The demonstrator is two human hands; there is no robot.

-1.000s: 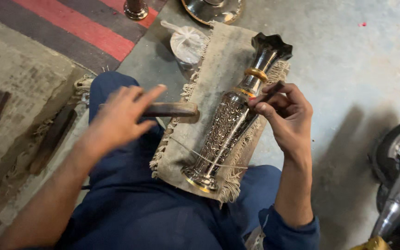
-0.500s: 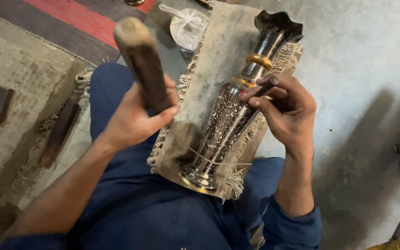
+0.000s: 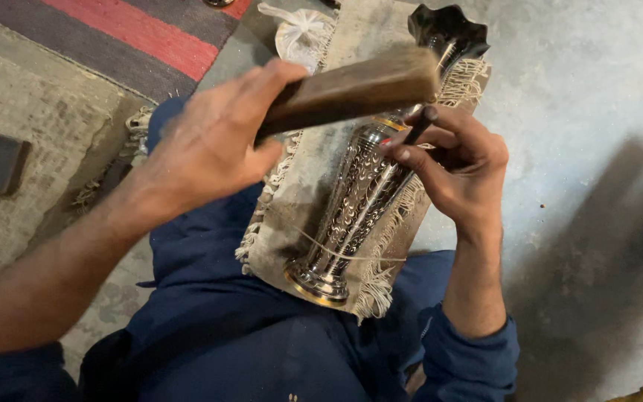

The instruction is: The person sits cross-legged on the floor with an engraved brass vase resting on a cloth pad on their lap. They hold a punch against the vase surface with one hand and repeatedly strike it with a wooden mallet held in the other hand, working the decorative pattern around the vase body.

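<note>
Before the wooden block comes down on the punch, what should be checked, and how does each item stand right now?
1. Left hand grips wooden block: ok.
2. Right hand holds thin punch against the engraved metal vase: ok.
3. Vase lies on fringed cloth across the lap: ok.
4. Block above punch head: ok.
5. Exact spot of punch tip on the vase: cannot tell, fingers hide it.

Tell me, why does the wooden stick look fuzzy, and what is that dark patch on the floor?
In the head view the wooden block in the left hand looks a little smeared at its edges, likely motion blur; the vase and right hand look sharper. The dark patch on the concrete floor is a soft shadow.
</note>
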